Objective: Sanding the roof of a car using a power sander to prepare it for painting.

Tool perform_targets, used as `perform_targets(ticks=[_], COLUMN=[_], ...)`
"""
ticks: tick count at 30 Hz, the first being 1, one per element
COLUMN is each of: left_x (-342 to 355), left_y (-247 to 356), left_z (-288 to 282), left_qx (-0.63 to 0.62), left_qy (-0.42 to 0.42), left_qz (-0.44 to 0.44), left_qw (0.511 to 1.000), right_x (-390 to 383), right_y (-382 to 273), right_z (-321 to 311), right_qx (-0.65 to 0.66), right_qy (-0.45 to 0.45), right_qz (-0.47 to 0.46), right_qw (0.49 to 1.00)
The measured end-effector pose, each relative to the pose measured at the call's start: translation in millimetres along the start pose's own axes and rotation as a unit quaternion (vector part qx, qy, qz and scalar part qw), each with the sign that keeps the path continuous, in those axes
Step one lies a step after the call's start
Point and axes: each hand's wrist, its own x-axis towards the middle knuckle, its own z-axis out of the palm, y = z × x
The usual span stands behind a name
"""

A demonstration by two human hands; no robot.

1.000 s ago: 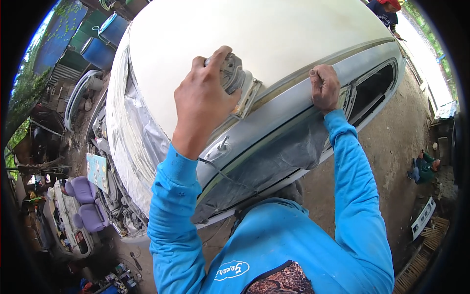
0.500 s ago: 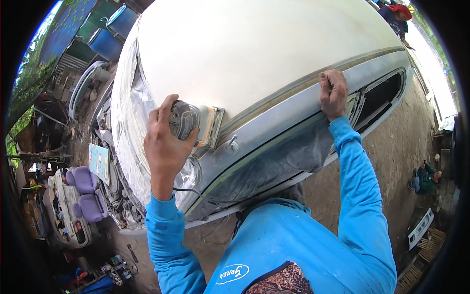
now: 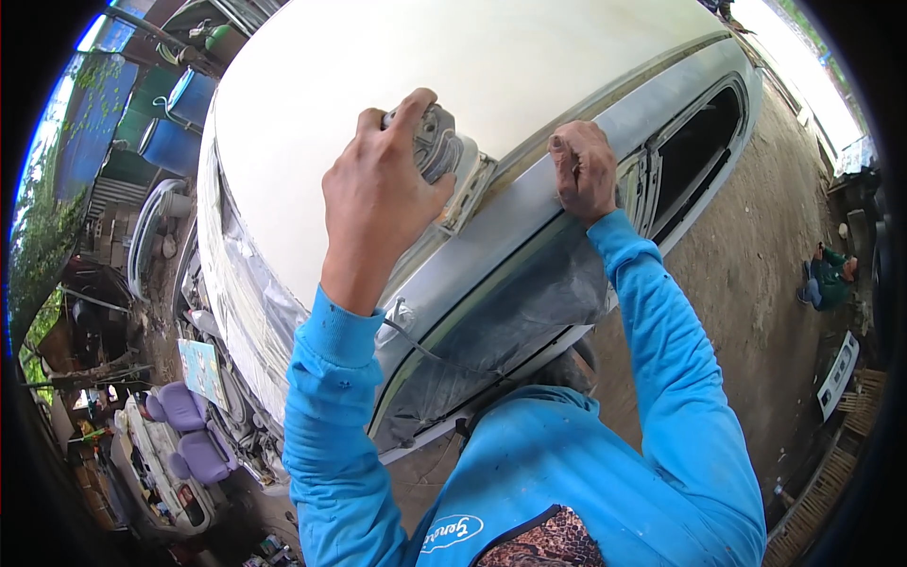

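Note:
My left hand (image 3: 378, 189) is wrapped over the top of a dusty grey power sander (image 3: 439, 146). The sander's flat pad lies on the cream-white car roof (image 3: 368, 57), close to the groove along the roof's side. A thin dark cable (image 3: 435, 352) hangs below my left wrist across the car's side. My right hand (image 3: 583, 170) is closed, fingers curled under, and rests on the grey roof rail (image 3: 529, 203) above the side windows. Whether anything is inside those fingers is hidden.
Plastic film (image 3: 510, 331) covers the near side window, and masking sheet (image 3: 246, 274) the windscreen. Blue drums (image 3: 170, 145) and purple seats (image 3: 194, 425) are on the left. A person in green (image 3: 831, 276) is low at the right, above a loose bumper (image 3: 838, 376).
My left hand and the sander have moved rearward along the roof edge, away from the windscreen. My right hand stays closed on the rail. The whole view has shifted.

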Motion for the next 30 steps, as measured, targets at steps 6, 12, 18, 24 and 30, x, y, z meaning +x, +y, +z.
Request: perform_targets(ticks=[6, 12, 18, 24, 30], left_x=[30.5, -0.9, -56.3, -44.3, 6.6], left_y=[19.0, -21.8, -68.5, -50.8, -13.7], left_z=[14.4, -14.5, -43.0, -32.9, -12.6], left_qx=[0.01, -0.029, -0.055, -0.053, -0.055], left_qy=[0.006, -0.056, -0.051, -0.05, -0.066], left_qz=[0.089, 0.091, 0.058, 0.059, 0.088], left_qw=[0.996, 0.994, 0.996, 0.996, 0.992], right_x=[-1.6, 3.5, 3.4, 1.0, -0.2], right_y=[4.8, 21.0, 30.6, 29.1, 29.5], right_z=[-2.5, -18.4, -19.8, -18.6, -18.5], right_qx=[0.004, 0.007, -0.021, -0.019, -0.014], right_qy=[-0.009, -0.04, -0.036, -0.03, -0.021], right_qz=[-0.017, -0.025, -0.032, -0.032, -0.024], right_qw=[1.0, 0.999, 0.999, 0.999, 0.999])
